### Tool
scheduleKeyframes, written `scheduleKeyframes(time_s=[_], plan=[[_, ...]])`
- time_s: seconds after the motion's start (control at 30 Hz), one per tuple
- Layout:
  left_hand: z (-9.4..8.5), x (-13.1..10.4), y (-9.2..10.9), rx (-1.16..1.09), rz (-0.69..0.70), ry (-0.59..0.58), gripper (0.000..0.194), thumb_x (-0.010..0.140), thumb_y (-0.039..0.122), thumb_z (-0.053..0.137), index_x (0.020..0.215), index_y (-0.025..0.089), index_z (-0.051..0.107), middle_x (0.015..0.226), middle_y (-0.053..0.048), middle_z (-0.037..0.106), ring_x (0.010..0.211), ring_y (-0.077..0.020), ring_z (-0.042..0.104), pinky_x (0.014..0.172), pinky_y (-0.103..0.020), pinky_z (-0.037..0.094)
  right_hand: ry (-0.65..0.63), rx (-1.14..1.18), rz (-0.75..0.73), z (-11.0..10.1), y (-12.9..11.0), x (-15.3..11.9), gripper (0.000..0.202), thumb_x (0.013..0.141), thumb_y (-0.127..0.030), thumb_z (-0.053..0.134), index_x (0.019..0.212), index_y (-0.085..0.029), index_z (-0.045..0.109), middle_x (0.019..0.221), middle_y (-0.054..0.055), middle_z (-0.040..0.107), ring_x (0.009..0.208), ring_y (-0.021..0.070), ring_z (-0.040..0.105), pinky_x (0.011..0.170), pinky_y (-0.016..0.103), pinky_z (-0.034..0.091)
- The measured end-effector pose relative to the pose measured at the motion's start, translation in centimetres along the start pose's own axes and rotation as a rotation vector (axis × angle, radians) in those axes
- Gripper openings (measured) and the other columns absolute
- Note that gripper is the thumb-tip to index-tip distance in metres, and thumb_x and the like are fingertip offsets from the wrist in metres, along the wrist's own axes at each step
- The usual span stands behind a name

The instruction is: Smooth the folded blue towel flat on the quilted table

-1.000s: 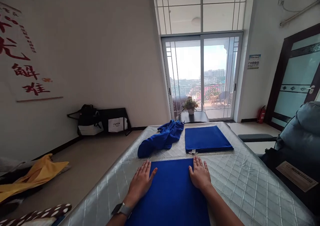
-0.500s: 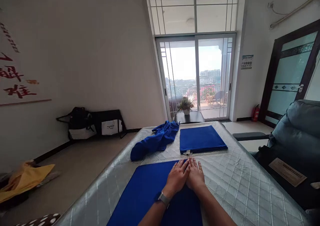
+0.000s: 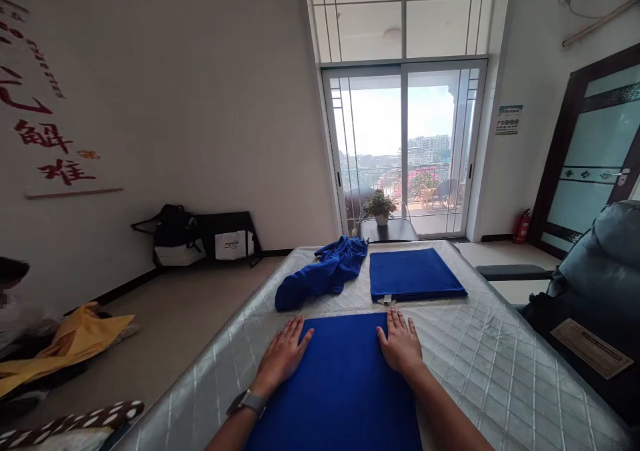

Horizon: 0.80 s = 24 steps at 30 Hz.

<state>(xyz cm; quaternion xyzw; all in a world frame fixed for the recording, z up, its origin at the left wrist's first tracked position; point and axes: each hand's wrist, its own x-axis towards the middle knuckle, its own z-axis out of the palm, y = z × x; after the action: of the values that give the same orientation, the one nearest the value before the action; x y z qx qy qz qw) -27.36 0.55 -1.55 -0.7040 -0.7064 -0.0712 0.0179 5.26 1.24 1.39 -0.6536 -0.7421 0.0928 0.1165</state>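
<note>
A flat blue cloth (image 3: pixel 345 384) lies smooth on the quilted silver mattress (image 3: pixel 480 371) right in front of me. On its far left corner rests my left hand (image 3: pixel 284 350), fingers stretched forward, a watch on the wrist. My right hand (image 3: pixel 401 344) lies flat at the far right corner, thumb held apart on the cloth. Beyond my hands a neatly folded blue cloth (image 3: pixel 415 274) with a small white tag lies on the mattress. To its left sits a crumpled blue cloth (image 3: pixel 325 274).
A dark armchair (image 3: pixel 600 291) stands along the right side of the mattress. Past the far end a potted plant (image 3: pixel 381 208) stands on a chair. On the floor at left are a yellow cloth (image 3: pixel 85 338) and a partly visible person (image 3: pixel 13 298). Bags (image 3: pixel 175 238) rest by the wall.
My left hand has moved left from beside my right hand to the cloth's far left corner. The right hand stays near the far right corner. The view has turned slightly left.
</note>
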Motion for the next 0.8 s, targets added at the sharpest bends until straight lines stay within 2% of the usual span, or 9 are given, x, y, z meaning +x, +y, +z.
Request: scheduleKeyframes(time_s=[0.07,0.13,0.33,0.47,0.67,0.8], plan=[[-0.1,-0.3,-1.1,-0.029,-0.064,0.006,0.075,0.098,0.058,0.017,0.154,0.009,0.025,0.161,-0.012,0.023,0.149,-0.0241,0.022,0.12,-0.042,0.019,0.003,-0.016,-0.003,0.1,0.0,0.1,0.069,0.098,-0.05,0.014,0.156,-0.013,0.015,0.162,0.004,0.014,0.15,0.0185,0.007,0.12,0.042,-0.003],[-0.2,-0.5,-1.4,-0.044,-0.079,0.029,0.078,0.097,0.061,0.016,0.154,0.008,0.024,0.161,-0.012,0.024,0.148,-0.0245,0.023,0.12,-0.042,0.02,0.004,-0.03,-0.003,0.2,0.0,0.2,0.07,0.098,-0.051,0.014,0.156,-0.013,0.015,0.162,0.004,0.014,0.15,0.0185,0.008,0.12,0.042,-0.002],[-0.8,-0.8,-0.6,-0.073,-0.045,0.092,0.081,0.097,0.062,0.018,0.151,0.004,0.029,0.158,-0.016,0.031,0.147,-0.0264,0.026,0.119,-0.043,0.021,0.002,-0.08,0.002,0.2,-0.1,0.2,0.07,0.098,-0.053,0.014,0.156,-0.014,0.016,0.162,0.003,0.014,0.15,0.0185,0.01,0.12,0.041,-0.001],[-1.0,-1.0,-0.4,-0.129,-0.078,0.116,0.081,0.096,0.064,0.018,0.152,0.007,0.031,0.157,-0.015,0.034,0.147,-0.0265,0.028,0.119,-0.044,0.021,0.007,-0.09,-0.001,0.2,-0.1,0.2,0.071,0.098,-0.055,0.014,0.156,-0.015,0.015,0.162,0.003,0.015,0.15,0.017,0.01,0.121,0.039,0.001],[-0.7,-1.0,-0.3,-0.131,-0.082,0.167,0.079,0.097,0.063,0.021,0.151,0.006,0.032,0.157,-0.017,0.034,0.146,-0.0266,0.029,0.119,-0.044,0.021,0.012,-0.113,0.0,0.0,-0.1,0.0,0.068,0.098,-0.052,0.016,0.156,-0.017,0.017,0.162,0.002,0.017,0.149,0.0151,0.011,0.12,0.037,0.002],[-0.4,-1.0,-0.3,-0.104,-0.072,0.188,0.075,0.097,0.059,0.022,0.15,0.007,0.035,0.157,-0.016,0.035,0.146,-0.0272,0.03,0.118,-0.043,0.022,0.004,-0.139,0.028,-0.8,-0.8,-0.4,0.065,0.099,-0.048,0.017,0.156,-0.016,0.018,0.162,0.002,0.018,0.149,0.0158,0.012,0.12,0.037,0.005]])
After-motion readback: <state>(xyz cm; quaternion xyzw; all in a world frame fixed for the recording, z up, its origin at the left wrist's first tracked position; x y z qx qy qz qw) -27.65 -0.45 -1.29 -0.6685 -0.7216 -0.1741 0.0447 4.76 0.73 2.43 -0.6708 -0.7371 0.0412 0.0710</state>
